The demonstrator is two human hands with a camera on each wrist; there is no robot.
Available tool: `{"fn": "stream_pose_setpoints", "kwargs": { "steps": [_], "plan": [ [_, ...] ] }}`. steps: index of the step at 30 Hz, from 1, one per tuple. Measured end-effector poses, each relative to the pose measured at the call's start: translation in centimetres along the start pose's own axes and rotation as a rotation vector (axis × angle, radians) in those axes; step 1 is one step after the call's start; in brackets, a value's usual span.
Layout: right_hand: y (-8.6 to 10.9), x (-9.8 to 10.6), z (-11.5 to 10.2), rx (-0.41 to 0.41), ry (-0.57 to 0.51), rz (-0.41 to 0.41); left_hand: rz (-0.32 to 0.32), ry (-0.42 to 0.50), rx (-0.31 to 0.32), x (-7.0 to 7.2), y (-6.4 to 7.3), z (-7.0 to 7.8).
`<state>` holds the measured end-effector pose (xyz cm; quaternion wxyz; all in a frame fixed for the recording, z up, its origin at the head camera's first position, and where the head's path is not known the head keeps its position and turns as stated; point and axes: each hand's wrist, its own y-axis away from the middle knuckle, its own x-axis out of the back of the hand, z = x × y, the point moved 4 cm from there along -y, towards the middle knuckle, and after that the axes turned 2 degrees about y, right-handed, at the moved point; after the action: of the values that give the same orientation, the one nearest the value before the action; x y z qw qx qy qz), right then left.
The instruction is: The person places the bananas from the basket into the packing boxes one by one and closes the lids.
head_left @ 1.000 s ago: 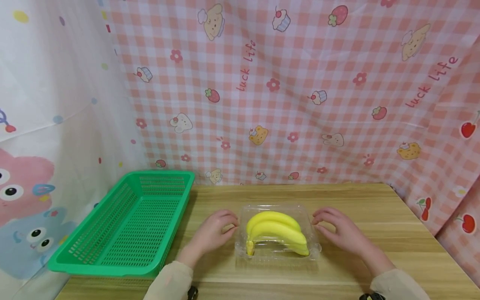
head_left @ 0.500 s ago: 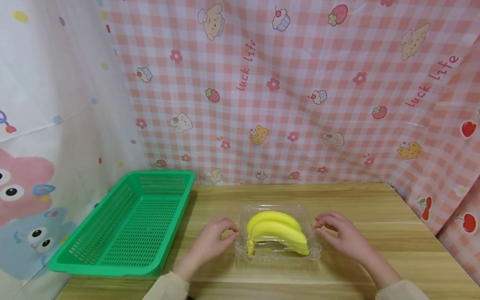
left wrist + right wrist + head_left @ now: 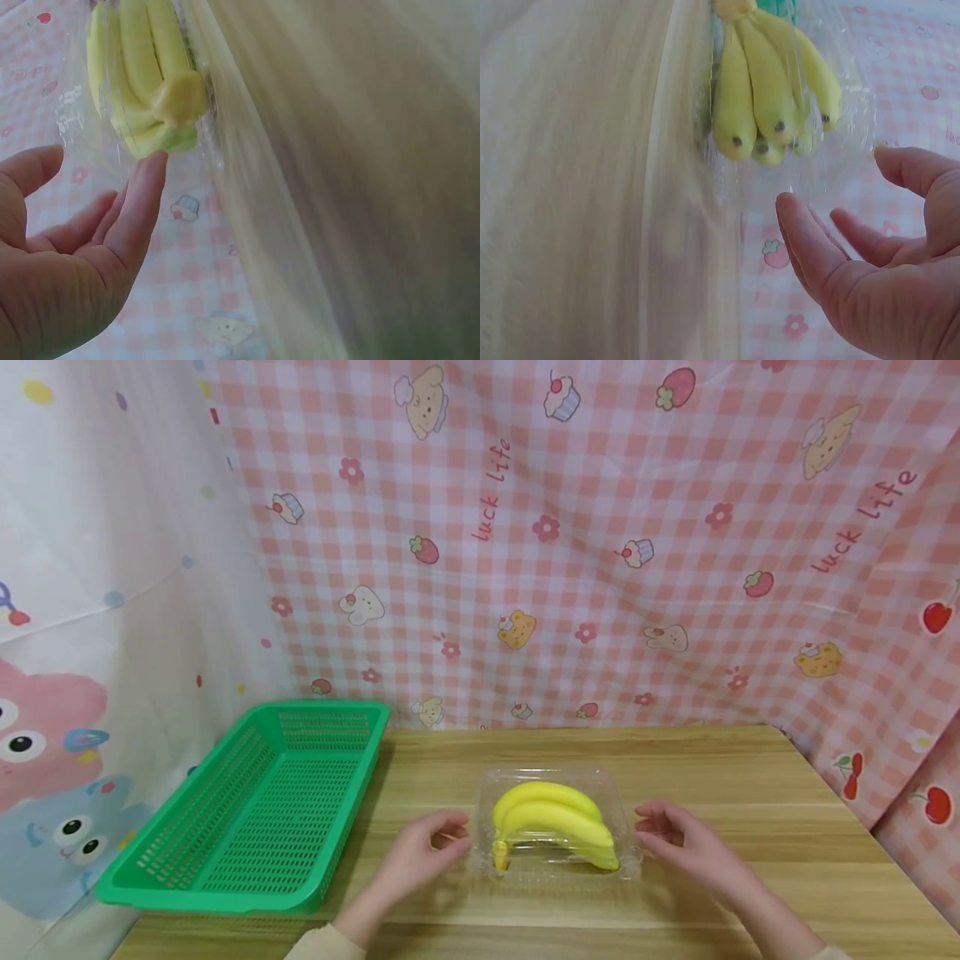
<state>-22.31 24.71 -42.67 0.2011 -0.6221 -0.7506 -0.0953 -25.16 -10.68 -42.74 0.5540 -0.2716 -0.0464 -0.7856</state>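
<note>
A bunch of yellow bananas (image 3: 553, 821) lies inside a clear plastic clamshell box (image 3: 551, 778) on the wooden table. The box's lid is down over the fruit. Left of the box, my left hand (image 3: 427, 852) holds nothing, its fingers loosely bent and the tips close to the box's side. My right hand (image 3: 690, 847) mirrors it on the other side, fingers relaxed with nothing in them. Both wrist views show the bananas (image 3: 142, 67) through the plastic, beyond loosely spread fingers (image 3: 810, 236).
A green plastic basket (image 3: 315, 897) with slotted sides stands on the table's left. Behind the wooden table (image 3: 675, 910) hangs a pink checked curtain (image 3: 600, 468), and a white printed cloth (image 3: 150, 610) hangs at the left.
Both hands have drawn slightly outward and towards the person, away from the box's sides. The box of bananas and the basket have stayed in place.
</note>
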Motion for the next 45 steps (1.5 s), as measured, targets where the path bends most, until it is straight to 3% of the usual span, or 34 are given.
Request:
{"fn": "stream_pose_setpoints", "kwargs": {
  "steps": [6, 12, 18, 26, 45],
  "plan": [
    [0.4, -0.6, 0.3, -0.081, -0.214, -0.08, -0.016, 0.288, 0.168, -0.6, 0.4, -0.5],
    [0.7, -1.0, 0.6, -0.155, -0.269, -0.1, -0.011, 0.445, 0.265, -1.2, 0.6, -0.6],
    [0.7, -1.2, 0.7, -0.158, -0.296, -0.13, -0.012, 0.571, 0.349, -1.8, 0.6, -0.8],
    [0.6, -1.7, 0.8, -0.167, -0.354, -0.155, -0.005, 0.657, 0.396, -2.2, 0.7, -0.9],
    [0.6, -2.2, 1.1, -0.175, -0.408, -0.195, 0.014, 0.778, 0.412, -3.1, 0.5, -1.3]
  ]
}}
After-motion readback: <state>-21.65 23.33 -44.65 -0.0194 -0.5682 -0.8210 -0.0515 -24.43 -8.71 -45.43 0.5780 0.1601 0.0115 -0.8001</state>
